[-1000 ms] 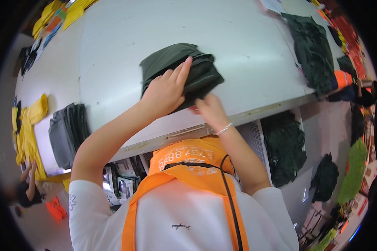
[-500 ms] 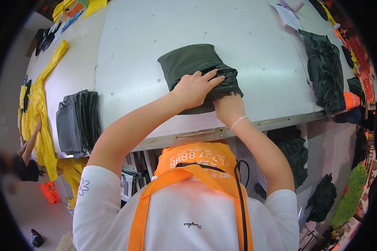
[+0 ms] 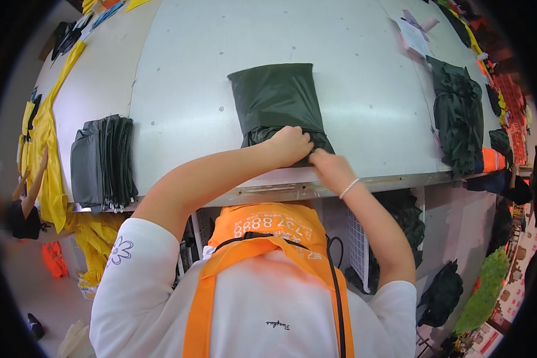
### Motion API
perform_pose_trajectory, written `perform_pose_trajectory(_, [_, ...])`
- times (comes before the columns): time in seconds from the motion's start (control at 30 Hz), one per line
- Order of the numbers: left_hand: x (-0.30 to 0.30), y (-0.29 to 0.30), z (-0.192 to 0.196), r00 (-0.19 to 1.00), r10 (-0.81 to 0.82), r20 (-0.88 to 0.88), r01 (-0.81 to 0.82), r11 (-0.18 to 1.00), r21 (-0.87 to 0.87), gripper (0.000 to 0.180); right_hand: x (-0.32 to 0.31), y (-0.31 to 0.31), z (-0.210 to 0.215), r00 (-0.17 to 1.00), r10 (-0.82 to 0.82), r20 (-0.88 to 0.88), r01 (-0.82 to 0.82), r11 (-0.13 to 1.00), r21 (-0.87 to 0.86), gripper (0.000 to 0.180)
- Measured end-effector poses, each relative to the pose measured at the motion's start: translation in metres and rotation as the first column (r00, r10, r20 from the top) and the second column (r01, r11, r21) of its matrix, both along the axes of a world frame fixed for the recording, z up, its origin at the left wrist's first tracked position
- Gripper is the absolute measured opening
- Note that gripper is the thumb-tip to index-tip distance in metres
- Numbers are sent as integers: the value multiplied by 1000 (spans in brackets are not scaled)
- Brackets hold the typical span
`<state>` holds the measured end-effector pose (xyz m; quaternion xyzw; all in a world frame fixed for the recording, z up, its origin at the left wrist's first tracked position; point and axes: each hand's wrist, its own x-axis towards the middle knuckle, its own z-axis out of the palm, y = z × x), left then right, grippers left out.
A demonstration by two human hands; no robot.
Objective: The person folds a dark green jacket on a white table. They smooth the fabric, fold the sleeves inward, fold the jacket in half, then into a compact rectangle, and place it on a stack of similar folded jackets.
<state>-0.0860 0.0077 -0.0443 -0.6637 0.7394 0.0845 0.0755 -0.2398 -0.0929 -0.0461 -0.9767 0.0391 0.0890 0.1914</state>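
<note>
A shiny dark green pouch-like packet (image 3: pixel 277 95) of thin sheet material lies flat near the table's front edge, its near part gathered and wrinkled. My left hand (image 3: pixel 291 145) is closed on that bunched near part, fingers curled into the folds. At the near right corner my right hand (image 3: pixel 332 171), a white bracelet on its wrist, has its fingers bent together against the material. What those fingertips grip is too small and blurred to make out.
To the left stands a stack of folded dark green packets (image 3: pixel 101 161); beyond it hangs a yellow garment (image 3: pixel 49 161) with another person's arms (image 3: pixel 34 184) beside it. A dark green heap (image 3: pixel 457 110) lies right. The metal table edge (image 3: pixel 268 192) runs before me.
The packet has turned straighter and its near part is drawn closer to the table edge. My left hand has gone from spread fingers to curled, nearer me; the right has shifted slightly nearer.
</note>
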Motion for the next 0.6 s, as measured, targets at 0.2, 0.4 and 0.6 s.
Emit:
perform_pose_trajectory(0.2, [14,-8,-5,993,67,-98,-70,997,-21,55,10,74,-49,978,-163,132,105,926,361,53])
perform_pose_trajectory(0.4, [17,-12,-44,792,225,-567,-428,868,-253,59,28,92,-26,923,-329,201,147,782,605,13])
perform_pose_trajectory(0.6, [13,-21,-7,423,422,-802,-397,882,254,60,-5,65,-12,893,-449,2,425,847,321,11])
